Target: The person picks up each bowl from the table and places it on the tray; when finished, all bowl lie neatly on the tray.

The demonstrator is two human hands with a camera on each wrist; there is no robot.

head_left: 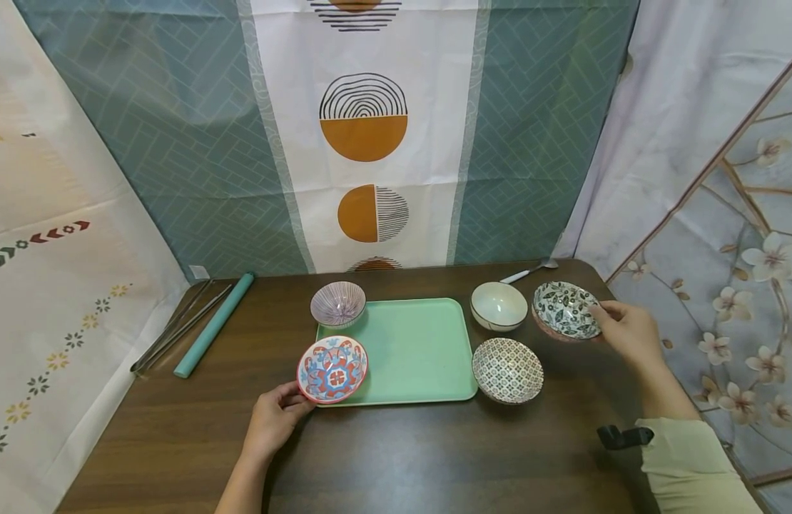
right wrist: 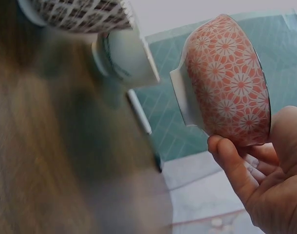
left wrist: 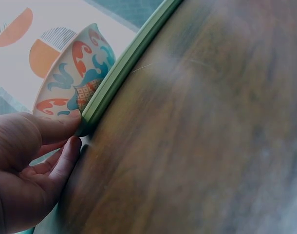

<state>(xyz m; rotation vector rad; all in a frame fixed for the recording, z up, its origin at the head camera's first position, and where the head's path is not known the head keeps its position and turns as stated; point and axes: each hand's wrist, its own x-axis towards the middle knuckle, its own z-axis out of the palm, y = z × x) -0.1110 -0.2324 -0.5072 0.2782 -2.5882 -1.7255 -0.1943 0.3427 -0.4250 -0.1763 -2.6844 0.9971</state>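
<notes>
My left hand (head_left: 275, 422) is at the near left corner of the green tray (head_left: 415, 357). In the left wrist view, thumb and fingers pinch that corner, thumb above and a finger below. Right beside them, a red-and-blue patterned bowl (head_left: 332, 370) sits on the tray, overlapping its edge. At the far right, my right hand (head_left: 627, 330) grips a bowl (head_left: 566, 310) by its right side. Dark leaves pattern its inside; the right wrist view shows its outer wall (right wrist: 231, 80), red with white flowers. The bowl is raised off the table there, its foot showing.
A purple-striped bowl (head_left: 338, 303) overlaps the tray's far left corner. Right of the tray stand a cream bowl (head_left: 499, 305) and a brown-patterned bowl (head_left: 508, 370). A white-handled utensil (head_left: 524, 273) lies behind. At left lie a teal roll (head_left: 215, 325) and thin metal rods (head_left: 178, 330).
</notes>
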